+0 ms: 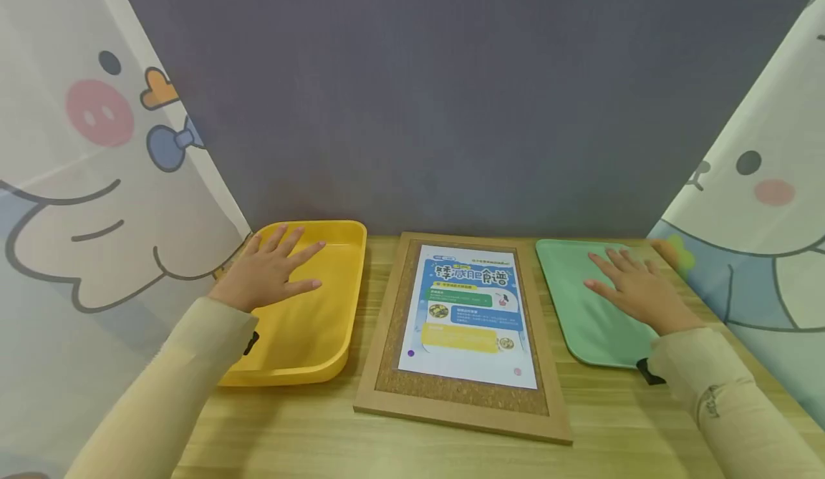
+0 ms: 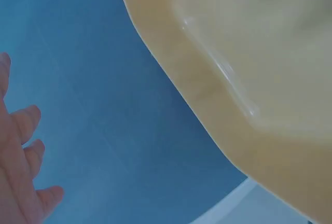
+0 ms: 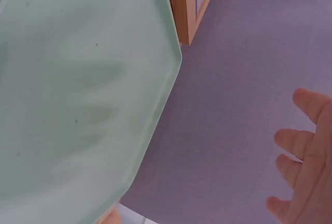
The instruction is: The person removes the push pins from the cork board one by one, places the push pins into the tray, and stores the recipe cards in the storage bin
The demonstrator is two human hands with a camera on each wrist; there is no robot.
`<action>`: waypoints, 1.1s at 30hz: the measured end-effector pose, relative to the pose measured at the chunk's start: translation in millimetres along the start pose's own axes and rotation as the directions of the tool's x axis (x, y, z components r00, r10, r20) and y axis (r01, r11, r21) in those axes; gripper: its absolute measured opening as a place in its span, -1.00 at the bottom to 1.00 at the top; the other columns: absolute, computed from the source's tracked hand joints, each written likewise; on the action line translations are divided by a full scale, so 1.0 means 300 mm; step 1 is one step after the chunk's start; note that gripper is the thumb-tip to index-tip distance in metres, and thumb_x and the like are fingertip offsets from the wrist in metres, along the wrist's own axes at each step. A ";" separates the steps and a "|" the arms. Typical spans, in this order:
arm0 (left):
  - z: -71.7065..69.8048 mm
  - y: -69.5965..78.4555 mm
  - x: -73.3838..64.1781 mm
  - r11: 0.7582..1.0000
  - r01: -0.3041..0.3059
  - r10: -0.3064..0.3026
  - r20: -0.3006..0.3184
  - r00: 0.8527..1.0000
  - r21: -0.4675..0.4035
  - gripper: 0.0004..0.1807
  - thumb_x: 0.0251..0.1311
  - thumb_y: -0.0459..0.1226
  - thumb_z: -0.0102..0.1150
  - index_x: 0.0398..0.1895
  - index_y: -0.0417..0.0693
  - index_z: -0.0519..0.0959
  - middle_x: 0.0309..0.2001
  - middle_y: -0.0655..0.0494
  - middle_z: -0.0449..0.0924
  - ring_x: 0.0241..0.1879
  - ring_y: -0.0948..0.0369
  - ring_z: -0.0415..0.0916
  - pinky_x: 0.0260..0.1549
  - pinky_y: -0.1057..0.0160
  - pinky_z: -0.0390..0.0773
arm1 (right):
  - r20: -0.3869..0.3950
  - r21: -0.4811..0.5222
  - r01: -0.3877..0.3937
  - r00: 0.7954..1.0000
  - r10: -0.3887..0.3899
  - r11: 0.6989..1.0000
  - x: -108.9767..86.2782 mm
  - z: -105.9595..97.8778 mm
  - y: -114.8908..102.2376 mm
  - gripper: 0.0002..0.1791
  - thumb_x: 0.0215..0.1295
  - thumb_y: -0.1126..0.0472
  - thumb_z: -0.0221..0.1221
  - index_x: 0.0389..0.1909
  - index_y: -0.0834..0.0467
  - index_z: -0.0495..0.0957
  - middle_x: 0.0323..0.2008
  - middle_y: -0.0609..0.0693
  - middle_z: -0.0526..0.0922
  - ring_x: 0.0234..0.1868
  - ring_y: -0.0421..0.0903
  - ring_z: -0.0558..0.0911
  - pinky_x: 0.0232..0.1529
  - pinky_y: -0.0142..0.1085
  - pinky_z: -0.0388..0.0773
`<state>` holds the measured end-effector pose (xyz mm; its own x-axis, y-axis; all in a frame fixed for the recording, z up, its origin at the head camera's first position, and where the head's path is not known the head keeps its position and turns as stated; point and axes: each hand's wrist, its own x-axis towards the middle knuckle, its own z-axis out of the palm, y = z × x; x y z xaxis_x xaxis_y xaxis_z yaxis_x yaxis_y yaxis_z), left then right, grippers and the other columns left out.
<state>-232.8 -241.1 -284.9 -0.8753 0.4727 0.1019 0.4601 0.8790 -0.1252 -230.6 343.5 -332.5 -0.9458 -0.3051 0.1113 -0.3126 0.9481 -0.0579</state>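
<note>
My left hand (image 1: pixel 267 273) hovers over the yellow tray (image 1: pixel 353 286), fingers spread and holding nothing. Over the right part of the green tray (image 1: pixel 573 307) is my right hand (image 1: pixel 638 289), its fingers also apart and nothing in its grasp. Between the two trays lies a cork board (image 1: pixel 460 404) in a wooden frame, bearing a printed sheet (image 1: pixel 467 364) with coloured panels and Chinese characters. In the left wrist view, fingers (image 2: pixel 28 154) show beside the yellow tray's rim. The right wrist view has the hand's fingers (image 3: pixel 293 143) apart from the green tray.
All three items lie on a wood-grain table (image 1: pixel 303 429). A dark grey panel (image 1: pixel 412 99) rises behind them. Pale curtains with cartoon animals hang at both sides, the left curtain (image 1: pixel 116 221) and the right curtain (image 1: pixel 748 250).
</note>
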 end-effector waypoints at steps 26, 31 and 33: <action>-0.022 0.150 0.210 0.991 -0.093 0.107 0.151 0.983 -0.102 -0.19 0.32 0.19 -0.07 0.53 0.09 -0.01 0.48 -0.26 -0.12 0.44 -0.24 -0.20 0.25 -0.34 -0.07 | -0.011 0.503 0.061 0.998 -0.064 0.862 0.008 0.079 -0.127 -0.52 0.41 0.16 0.11 0.18 0.43 0.40 -0.64 -0.11 0.19 -0.64 -0.26 0.14 -0.53 -0.31 0.18; -0.007 0.200 0.258 0.988 -0.100 0.121 0.190 0.974 -0.119 -0.20 0.33 0.19 -0.09 0.53 0.12 0.00 0.49 -0.21 -0.13 0.44 -0.22 -0.20 0.27 -0.29 -0.03 | 0.041 0.513 0.023 0.998 -0.051 0.858 0.005 0.093 -0.156 -0.57 0.39 0.18 0.13 0.12 0.42 0.46 -0.70 -0.13 0.17 -0.64 -0.23 0.16 -0.51 -0.29 0.23; 0.005 0.221 0.270 0.990 -0.107 0.124 0.215 0.969 -0.087 -0.21 0.33 0.20 -0.10 0.53 0.15 0.01 0.50 -0.17 -0.13 0.45 -0.19 -0.21 0.27 -0.28 -0.01 | 0.052 0.517 0.023 0.997 -0.058 0.856 0.005 0.101 -0.172 -0.58 0.37 0.20 0.14 0.11 0.42 0.48 -0.70 -0.14 0.18 -0.65 -0.24 0.17 -0.53 -0.31 0.23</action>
<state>-273.6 -144.7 -286.4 -0.8229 0.5534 -0.1290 0.5626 0.8253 -0.0486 -218.6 291.5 -359.3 -0.9295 -0.3635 0.0628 -0.3343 0.7581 -0.5599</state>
